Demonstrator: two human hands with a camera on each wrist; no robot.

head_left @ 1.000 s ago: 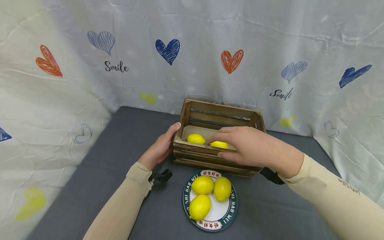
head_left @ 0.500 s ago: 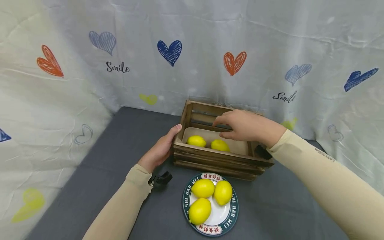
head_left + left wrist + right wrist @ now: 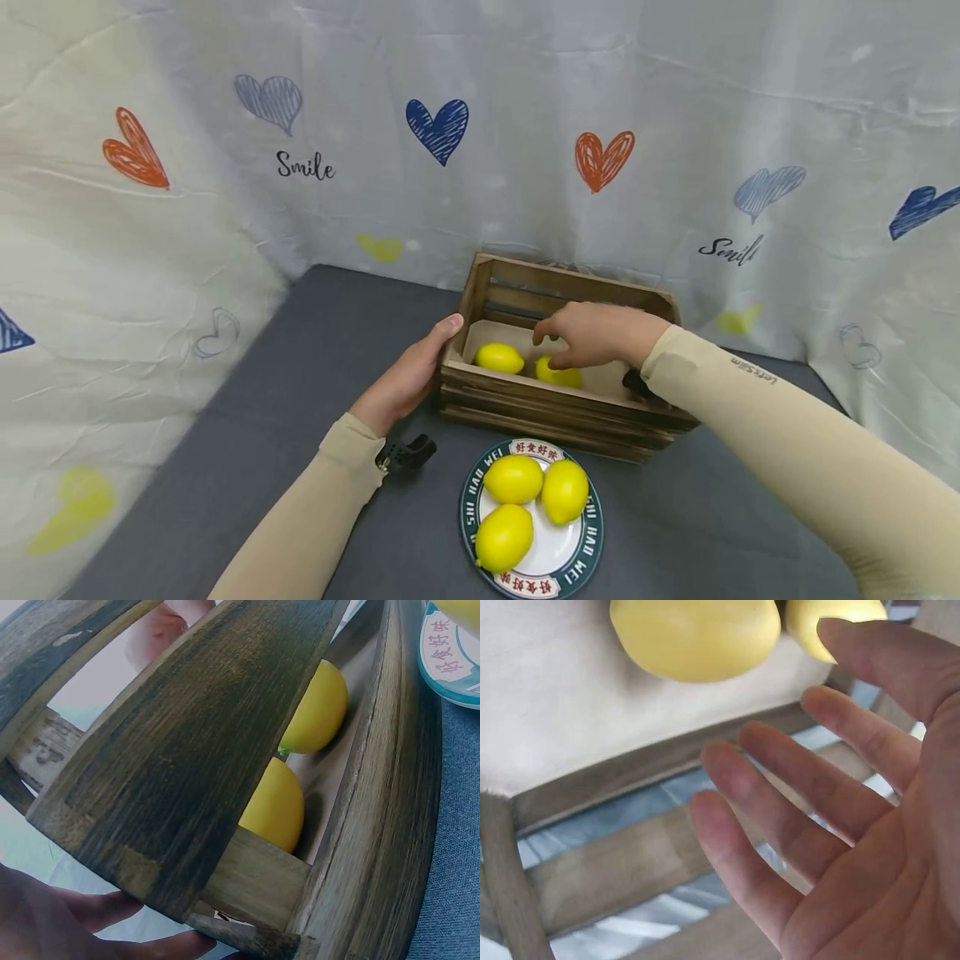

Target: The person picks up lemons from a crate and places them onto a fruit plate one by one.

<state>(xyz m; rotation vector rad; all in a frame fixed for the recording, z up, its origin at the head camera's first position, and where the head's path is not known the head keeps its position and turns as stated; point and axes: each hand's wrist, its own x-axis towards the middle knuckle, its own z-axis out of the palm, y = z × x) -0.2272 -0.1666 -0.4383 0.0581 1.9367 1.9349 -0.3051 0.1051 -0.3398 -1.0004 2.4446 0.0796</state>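
Note:
A brown slatted wooden crate (image 3: 547, 408) stands at the back of the table, and its pale floor carries two yellow lemons. My left hand (image 3: 408, 375) holds the crate's left end, its thumb up at the rim. In the left wrist view, fingers (image 3: 169, 946) meet the edge of the crate. My right hand (image 3: 600, 333) reaches inside over the right lemon (image 3: 561, 377), partly covering it from above. The left lemon (image 3: 498, 358) lies beside it. The right wrist view shows that hand with fingers spread and nothing in its palm, a lemon (image 3: 697, 637) beyond the fingertips.
In front of the crate sits a round plate (image 3: 592, 533) with a green lettered rim, bearing three lemons (image 3: 505, 537). Dark grey cloth (image 3: 345, 333) covers the table. A white curtain (image 3: 517, 192) printed with hearts hangs close behind the crate.
My right hand drew back from the right lemon, lifting toward the crate's rear, then came down over that lemon again. The left hand has stayed at the crate's left end.

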